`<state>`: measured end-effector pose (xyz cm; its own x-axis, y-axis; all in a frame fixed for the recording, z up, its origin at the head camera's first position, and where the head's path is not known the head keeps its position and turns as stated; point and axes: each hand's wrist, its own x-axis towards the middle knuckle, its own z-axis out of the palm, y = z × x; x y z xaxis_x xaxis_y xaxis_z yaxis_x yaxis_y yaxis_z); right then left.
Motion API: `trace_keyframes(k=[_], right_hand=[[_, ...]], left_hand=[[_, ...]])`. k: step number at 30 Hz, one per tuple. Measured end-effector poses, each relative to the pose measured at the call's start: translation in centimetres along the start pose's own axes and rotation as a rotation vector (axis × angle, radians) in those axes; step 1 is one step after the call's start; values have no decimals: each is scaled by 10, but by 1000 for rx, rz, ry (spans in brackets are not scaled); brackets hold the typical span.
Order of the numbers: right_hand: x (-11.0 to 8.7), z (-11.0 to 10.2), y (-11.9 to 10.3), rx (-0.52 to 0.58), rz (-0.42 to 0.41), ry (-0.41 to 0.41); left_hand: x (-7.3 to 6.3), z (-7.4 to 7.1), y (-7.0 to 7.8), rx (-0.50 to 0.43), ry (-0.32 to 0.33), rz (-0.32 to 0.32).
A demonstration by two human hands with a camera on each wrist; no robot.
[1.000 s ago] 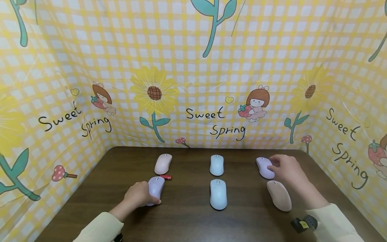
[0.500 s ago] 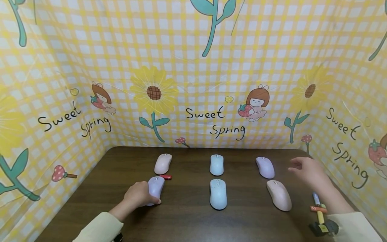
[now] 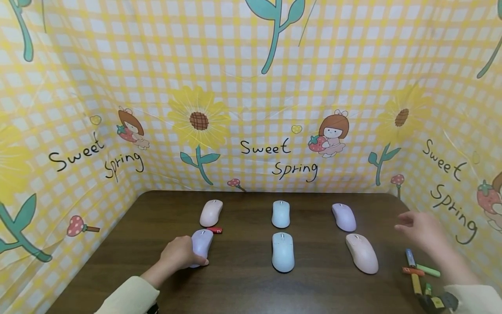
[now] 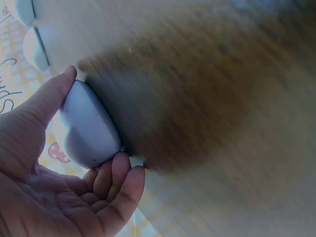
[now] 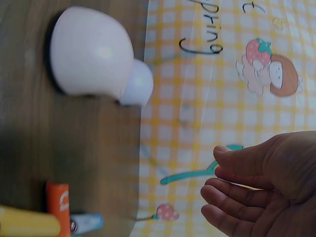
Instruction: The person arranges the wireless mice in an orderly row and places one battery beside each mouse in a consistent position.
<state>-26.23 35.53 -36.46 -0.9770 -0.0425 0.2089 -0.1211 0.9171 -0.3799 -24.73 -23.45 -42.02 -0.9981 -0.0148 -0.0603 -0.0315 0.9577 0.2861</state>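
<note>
In the head view my left hand (image 3: 177, 254) grips a lavender computer mouse (image 3: 202, 242) at the front left of the table. Thumb and fingers press its two sides in the left wrist view, where the mouse (image 4: 91, 126) looks pale. A red battery (image 3: 215, 230) lies just behind that mouse, partly covered by it. My right hand (image 3: 425, 231) hovers by the table's right edge, holding nothing, its fingers loosely bent. To its left are a second lavender mouse (image 3: 344, 217) and, nearer me, a pale pink mouse (image 3: 362, 254).
Another pink mouse (image 3: 211, 213) sits at the back left. Two light blue mice, one at the back (image 3: 281, 214) and one in front (image 3: 283, 252), form the middle column. Several coloured batteries, including an orange battery (image 3: 413, 271), lie at the right, near a dark wrist device (image 3: 438, 302).
My right hand has let go of the back-right lavender mouse and moved right, away from it. The coloured batteries have come into sight. My left hand stays on its mouse.
</note>
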Motion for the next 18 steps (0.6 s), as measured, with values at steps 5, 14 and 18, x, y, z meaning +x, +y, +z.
trace_keyframes(k=[5, 14, 18], right_hand=[[-7, -4, 15, 16, 21, -30], [-18, -7, 48, 9, 25, -74], [-22, -6, 59, 6, 24, -94]], left_hand=[[-1, -1, 0, 0, -5, -1], [0, 1, -2, -3, 1, 2], [0, 1, -2, -1, -5, -7]])
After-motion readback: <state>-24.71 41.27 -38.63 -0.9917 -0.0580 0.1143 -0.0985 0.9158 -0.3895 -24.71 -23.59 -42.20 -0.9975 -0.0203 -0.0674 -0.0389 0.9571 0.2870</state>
